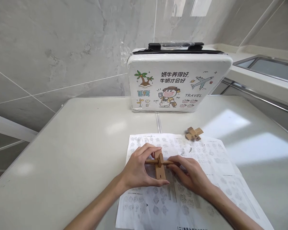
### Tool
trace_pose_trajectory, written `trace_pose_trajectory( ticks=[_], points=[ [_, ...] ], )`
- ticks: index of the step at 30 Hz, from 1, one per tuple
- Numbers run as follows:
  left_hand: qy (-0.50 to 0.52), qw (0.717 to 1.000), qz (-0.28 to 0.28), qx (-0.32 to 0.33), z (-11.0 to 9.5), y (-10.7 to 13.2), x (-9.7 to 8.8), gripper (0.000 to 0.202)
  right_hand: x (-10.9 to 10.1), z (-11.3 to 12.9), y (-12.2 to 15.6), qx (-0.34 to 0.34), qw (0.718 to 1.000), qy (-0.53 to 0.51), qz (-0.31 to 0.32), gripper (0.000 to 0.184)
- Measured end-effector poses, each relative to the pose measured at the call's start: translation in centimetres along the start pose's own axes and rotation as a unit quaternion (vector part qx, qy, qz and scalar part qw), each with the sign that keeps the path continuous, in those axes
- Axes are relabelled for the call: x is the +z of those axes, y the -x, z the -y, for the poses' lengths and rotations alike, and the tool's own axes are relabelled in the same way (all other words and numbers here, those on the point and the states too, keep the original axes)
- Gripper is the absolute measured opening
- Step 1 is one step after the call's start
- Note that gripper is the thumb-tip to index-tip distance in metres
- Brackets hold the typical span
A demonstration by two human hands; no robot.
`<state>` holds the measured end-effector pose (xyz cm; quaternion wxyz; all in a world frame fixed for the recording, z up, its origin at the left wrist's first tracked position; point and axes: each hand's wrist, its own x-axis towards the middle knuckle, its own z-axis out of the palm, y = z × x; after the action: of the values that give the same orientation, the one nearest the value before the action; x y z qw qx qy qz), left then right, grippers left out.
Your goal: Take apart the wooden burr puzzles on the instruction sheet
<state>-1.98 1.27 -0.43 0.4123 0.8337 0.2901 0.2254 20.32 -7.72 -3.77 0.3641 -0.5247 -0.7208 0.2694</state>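
A wooden puzzle of crossed notched bars stands on a printed instruction sheet in front of me. My left hand grips it from the left, thumb low against the upright bar and fingers curled over the top. My right hand pinches the right end of the thin horizontal bar. A second, assembled wooden cross puzzle lies untouched at the sheet's far edge, to the right of both hands.
A white plastic-wrapped case with cartoon travel prints and a black handle stands upright at the back of the white table. Grey marble wall behind; a ledge with a metal rail runs along the right.
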Motion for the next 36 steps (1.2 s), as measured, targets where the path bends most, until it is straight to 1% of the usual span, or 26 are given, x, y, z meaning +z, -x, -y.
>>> trace_pose_trajectory(
  ticks=[8, 14, 22, 29, 32, 36],
  points=[
    [-0.004, 1.0, 0.005, 0.003, 0.36, -0.06, 0.11, 0.092, -0.08, -0.19, -0.07, 0.006, 1.0, -0.011, 0.013, 0.015],
    [-0.014, 1.0, 0.0, 0.008, 0.57, -0.02, 0.31, 0.093, -0.11, -0.06, -0.12, 0.002, 1.0, -0.008, 0.007, 0.015],
    [-0.074, 0.996, -0.018, 0.052, 0.17, -0.26, -0.37, 0.092, -0.01, -0.17, -0.11, -0.024, 0.999, 0.029, -0.007, 0.013],
    [-0.069, 0.995, -0.013, 0.067, 0.27, -0.25, -0.27, 0.089, 0.08, -0.09, -0.07, -0.025, 0.999, 0.023, 0.006, 0.017],
    [-0.074, 0.995, -0.022, 0.068, 0.19, -0.28, -0.23, 0.091, 0.07, -0.03, -0.08, -0.028, 0.999, 0.023, 0.002, 0.016],
    [-0.072, 0.994, -0.036, 0.079, -0.15, -0.33, -0.38, 0.088, 0.02, 0.02, -0.17, -0.039, 0.999, 0.037, -0.001, 0.014]
  ],
)
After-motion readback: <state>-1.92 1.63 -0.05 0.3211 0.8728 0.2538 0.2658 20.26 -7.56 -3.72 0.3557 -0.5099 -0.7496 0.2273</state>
